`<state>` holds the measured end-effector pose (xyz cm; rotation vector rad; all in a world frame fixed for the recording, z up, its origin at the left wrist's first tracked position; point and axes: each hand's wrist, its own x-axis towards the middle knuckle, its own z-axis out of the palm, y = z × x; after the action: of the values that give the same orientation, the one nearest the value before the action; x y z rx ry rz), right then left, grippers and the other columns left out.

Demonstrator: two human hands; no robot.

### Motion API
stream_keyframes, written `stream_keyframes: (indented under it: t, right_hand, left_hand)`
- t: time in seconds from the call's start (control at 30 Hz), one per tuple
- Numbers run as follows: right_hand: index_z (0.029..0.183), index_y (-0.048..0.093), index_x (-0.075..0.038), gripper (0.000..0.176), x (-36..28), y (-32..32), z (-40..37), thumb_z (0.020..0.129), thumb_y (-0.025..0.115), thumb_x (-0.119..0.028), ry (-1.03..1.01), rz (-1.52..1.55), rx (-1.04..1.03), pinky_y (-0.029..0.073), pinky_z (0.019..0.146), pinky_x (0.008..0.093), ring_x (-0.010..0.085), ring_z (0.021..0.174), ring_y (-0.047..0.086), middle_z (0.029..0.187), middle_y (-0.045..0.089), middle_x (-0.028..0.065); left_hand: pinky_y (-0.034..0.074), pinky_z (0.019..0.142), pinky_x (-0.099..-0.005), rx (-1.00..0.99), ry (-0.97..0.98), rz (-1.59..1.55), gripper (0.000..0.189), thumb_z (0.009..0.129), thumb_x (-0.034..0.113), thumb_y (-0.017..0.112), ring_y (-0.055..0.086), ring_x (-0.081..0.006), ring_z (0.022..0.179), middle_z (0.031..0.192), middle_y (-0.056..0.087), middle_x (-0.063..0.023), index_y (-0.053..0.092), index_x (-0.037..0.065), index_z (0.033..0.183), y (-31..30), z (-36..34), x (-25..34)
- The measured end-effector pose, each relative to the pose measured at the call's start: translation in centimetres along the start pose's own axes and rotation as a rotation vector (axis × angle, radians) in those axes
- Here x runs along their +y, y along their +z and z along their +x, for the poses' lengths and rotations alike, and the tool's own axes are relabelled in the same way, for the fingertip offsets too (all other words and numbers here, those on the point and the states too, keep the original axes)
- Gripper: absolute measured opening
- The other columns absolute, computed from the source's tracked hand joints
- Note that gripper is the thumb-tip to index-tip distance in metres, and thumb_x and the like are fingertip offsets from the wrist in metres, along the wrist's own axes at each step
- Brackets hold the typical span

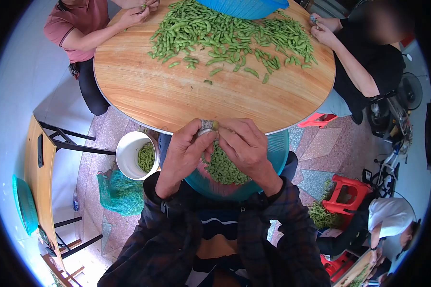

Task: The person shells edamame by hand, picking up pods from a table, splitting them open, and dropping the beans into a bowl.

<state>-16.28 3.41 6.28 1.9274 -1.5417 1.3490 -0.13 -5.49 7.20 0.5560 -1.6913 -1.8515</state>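
Note:
My left hand (187, 149) and my right hand (242, 144) meet just past the table's near edge, above a teal basin (278, 153) on my lap. Between their fingertips is a small green pod (215, 125), mostly covered by the fingers. A finger of my left hand is wrapped in a pale band (206, 126). Shelled green beans (223, 166) lie in the basin below. On the round wooden table (177, 98), a wide pile of green pods (225, 36) covers the far side.
A blue basket (244, 7) stands at the table's far edge. People sit left and right of the table, hands over its rim. A white bucket (125, 155) with pods and a green mesh bag (120, 193) are on the floor at left. A red stool (345, 193) stands right.

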Motion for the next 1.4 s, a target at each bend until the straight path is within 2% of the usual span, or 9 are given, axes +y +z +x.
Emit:
stream_keyframes:
  t: [0.2,0.37,0.5,0.57,0.63,0.93,1.07,1.23,1.4]
  right_hand:
    - [0.097,0.069,0.000,0.029,-0.2,-0.1,-0.2,0.070,0.079,0.001,0.027,0.026,0.015,0.058,0.071,0.0351,0.0275,0.090,0.070,0.105,0.069,0.0110]
    - [0.106,0.071,0.001,0.030,-1.3,-0.3,0.2,0.077,0.075,0.003,0.307,0.151,-0.004,0.056,0.071,0.0366,0.0309,0.087,0.069,0.105,0.069,0.0141]
    - [0.113,0.070,0.003,0.029,-1.7,-1.0,0.0,0.085,0.073,-0.001,0.379,0.120,-0.008,0.056,0.071,0.0367,0.0296,0.083,0.069,0.103,0.069,0.0158]
    - [0.113,0.070,0.003,0.024,-2.5,-1.6,0.6,0.091,0.070,-0.008,0.709,0.378,-0.083,0.055,0.070,0.0349,0.0255,0.079,0.070,0.098,0.069,0.0162]
    - [0.112,0.071,0.003,0.023,-2.1,-1.3,0.4,0.093,0.070,-0.010,0.767,0.430,-0.088,0.055,0.069,0.0337,0.0236,0.078,0.070,0.097,0.069,0.0161]
    - [0.110,0.071,0.006,0.022,0.9,-1.4,-0.2,0.097,0.066,-0.011,0.843,0.722,-0.268,0.055,0.067,0.0290,0.0176,0.074,0.069,0.091,0.068,0.0118]
    - [0.114,0.069,0.008,0.024,2.0,-1.6,-0.8,0.101,0.061,-0.011,0.781,0.821,-0.336,0.055,0.067,0.0270,0.0155,0.075,0.069,0.092,0.067,0.0098]
    - [0.119,0.067,0.007,0.028,2.1,-1.9,-1.6,0.104,0.059,-0.015,0.823,0.951,-0.295,0.056,0.068,0.0273,0.0142,0.076,0.068,0.094,0.068,0.0097]
    - [0.122,0.066,0.006,0.030,2.2,-1.6,-2.8,0.106,0.057,-0.017,0.929,1.189,-0.208,0.057,0.069,0.0280,0.0126,0.077,0.067,0.096,0.069,0.0091]
  left_hand:
    - [0.044,0.054,-0.0213,0.008,0.000,0.040,0.005,0.102,0.005,0.059,0.053,-0.0048,0.062,0.074,0.058,-0.0003,0.060,0.000,0.102,0.2,0.0,0.3]
    - [0.044,0.054,-0.0253,0.057,-0.040,0.100,0.007,0.100,0.006,0.062,0.054,-0.0076,0.062,0.072,0.058,-0.0029,0.058,0.001,0.096,0.3,0.2,0.0]
    - [0.045,0.056,-0.0379,0.132,0.131,0.497,0.013,0.093,0.004,0.066,0.059,-0.0269,0.064,0.076,0.059,-0.0151,0.055,-0.001,0.094,0.9,0.3,0.5]
    - [0.045,0.057,-0.0423,0.137,0.177,0.570,0.015,0.090,0.003,0.067,0.060,-0.0350,0.065,0.078,0.059,-0.0192,0.053,-0.002,0.093,1.4,0.3,0.6]
    - [0.044,0.057,-0.0453,0.146,0.221,0.668,0.016,0.089,0.001,0.066,0.059,-0.0429,0.068,0.080,0.058,-0.0219,0.051,-0.002,0.091,1.7,0.3,0.4]
    - [0.045,0.058,-0.0460,0.042,0.283,0.736,0.017,0.088,0.001,0.067,0.059,-0.0452,0.071,0.081,0.057,-0.0228,0.051,-0.002,0.093,1.5,0.7,0.6]
    - [0.045,0.058,-0.0429,-0.037,0.237,0.675,0.017,0.089,0.003,0.068,0.061,-0.0388,0.069,0.080,0.057,-0.0206,0.053,-0.002,0.094,0.7,1.0,0.3]
    - [0.041,0.051,-0.0261,-0.137,-0.136,0.169,0.010,0.097,0.008,0.065,0.055,-0.0091,0.058,0.070,0.060,-0.0041,0.059,0.000,0.095,0.0,1.3,-0.1]
    - [0.039,0.048,-0.0214,-0.148,-0.186,-0.096,0.007,0.099,0.008,0.062,0.052,-0.0070,0.053,0.066,0.060,-0.0012,0.063,0.001,0.097,-0.1,1.5,-0.7]
